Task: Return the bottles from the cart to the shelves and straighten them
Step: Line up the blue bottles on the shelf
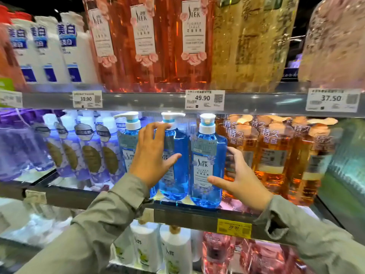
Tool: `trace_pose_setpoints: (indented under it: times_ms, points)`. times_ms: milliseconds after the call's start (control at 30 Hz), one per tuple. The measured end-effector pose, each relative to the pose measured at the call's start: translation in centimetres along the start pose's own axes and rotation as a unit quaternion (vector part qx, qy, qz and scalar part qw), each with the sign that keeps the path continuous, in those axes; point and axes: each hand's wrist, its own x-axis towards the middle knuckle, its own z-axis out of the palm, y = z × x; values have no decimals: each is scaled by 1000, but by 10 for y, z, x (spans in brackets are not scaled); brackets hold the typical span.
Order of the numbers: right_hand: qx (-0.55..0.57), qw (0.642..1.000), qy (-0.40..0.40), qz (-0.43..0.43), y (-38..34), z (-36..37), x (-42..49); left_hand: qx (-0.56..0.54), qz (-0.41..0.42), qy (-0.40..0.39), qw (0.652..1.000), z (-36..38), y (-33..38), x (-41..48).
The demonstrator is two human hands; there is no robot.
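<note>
Now | left hand [152, 155] fingers [157, 128] wide on glossy blue bottle [177, 175] | right hand [241, 182] fingers [235, 155] wide

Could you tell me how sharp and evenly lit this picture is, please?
Head view: sharpest at the centre, where the front blue bottle and the 49.90 price tag read clearly; the purple bottles at left and the gold bottles upper right smear into blur; wide-angle distortion tilts bottles near the edges; small glare spots dot the shelf rail.
</note>
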Motion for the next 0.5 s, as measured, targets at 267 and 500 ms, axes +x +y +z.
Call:
trace_pose_setpoints:
  times_ms: [267,500]
  points:
    - [100,995,2,24,13,20,19,62,32,-89,994,5,-16,18]
    - [108,994,-18,17,20,12,26,132,67,-55,987,12,-28,31]
